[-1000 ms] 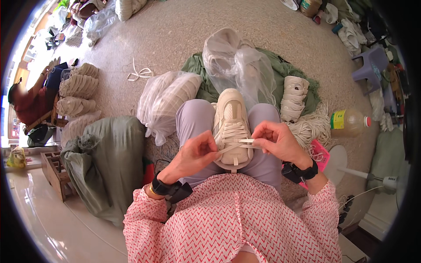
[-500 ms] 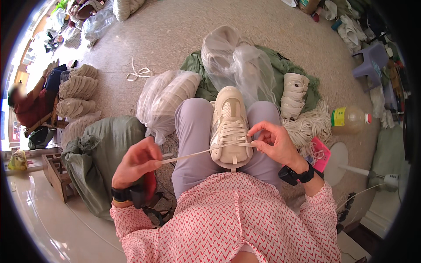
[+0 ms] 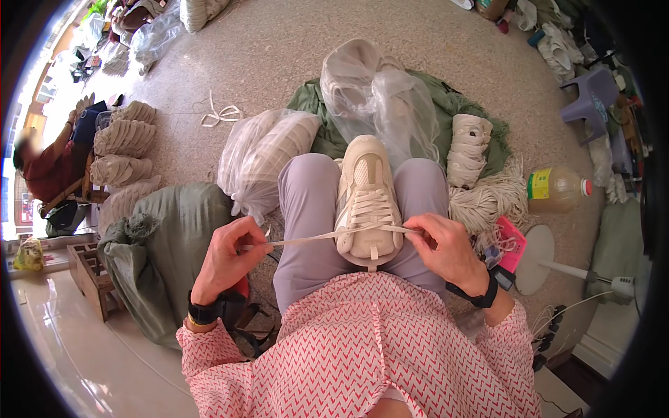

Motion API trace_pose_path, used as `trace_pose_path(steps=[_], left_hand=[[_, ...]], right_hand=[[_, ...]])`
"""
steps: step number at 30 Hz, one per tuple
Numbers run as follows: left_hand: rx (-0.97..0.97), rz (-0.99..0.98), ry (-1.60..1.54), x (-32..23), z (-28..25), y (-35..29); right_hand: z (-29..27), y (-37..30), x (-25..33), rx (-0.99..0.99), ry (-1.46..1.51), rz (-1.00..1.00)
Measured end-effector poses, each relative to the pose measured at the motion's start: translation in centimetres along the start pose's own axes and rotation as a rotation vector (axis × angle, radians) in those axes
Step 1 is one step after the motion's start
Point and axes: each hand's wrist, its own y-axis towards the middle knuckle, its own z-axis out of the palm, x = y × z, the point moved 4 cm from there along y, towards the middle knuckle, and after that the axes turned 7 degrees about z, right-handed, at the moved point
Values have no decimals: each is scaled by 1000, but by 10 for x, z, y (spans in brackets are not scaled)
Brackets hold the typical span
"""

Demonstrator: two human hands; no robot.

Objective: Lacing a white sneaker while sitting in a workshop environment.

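A cream sneaker (image 3: 368,240) rests between my knees, its toe pointing away from me and its heel nearest my body. Laces zigzag up its front and cross over the opening. My left hand (image 3: 230,256) pinches one shoelace (image 3: 306,240) end, which stretches level from the shoe to my fingertips. On the other side, my right hand (image 3: 446,251) pinches the second lace end close beside the shoe, so only a short length shows. Both hands are held above my thighs, apart from the sneaker's body.
Bagged pale shoe parts (image 3: 268,157) lie beyond my left knee, with another clear bag (image 3: 369,97) on green cloth ahead. Bundled laces (image 3: 495,198), a bottle (image 3: 557,189) and a pink basket (image 3: 512,244) are at right. A person (image 3: 52,167) sits far left near stacked shoe parts (image 3: 125,136).
My left hand has shifted a little toward the shoe and slightly away from my body. My right fingers have moved slightly outward, drawing their lace end to the right.
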Motion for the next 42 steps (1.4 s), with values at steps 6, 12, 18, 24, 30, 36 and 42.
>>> trace_pose_path(steps=[6,12,18,24,30,36,42], left_hand=[[-46,67,138,-14,-3,4],[-76,43,39,-3,-8,-2],[-109,144,203,-13,-6,-4],[-127,197,324,-19,-3,-9],[-149,160,109,-6,-8,-17],[-179,183,175,-18,-7,-17],[-265,283,440,-24,-18,-18]], right_hand=[[-3,-1,5,7,52,115],[-7,-5,1,-94,-41,-8],[-12,-12,-4,-145,-98,-26],[-22,-17,-12,-180,-154,-21],[-36,-25,-25,-194,-182,60],[-38,-26,-30,-192,-180,66],[-48,-31,-36,-241,-195,101]])
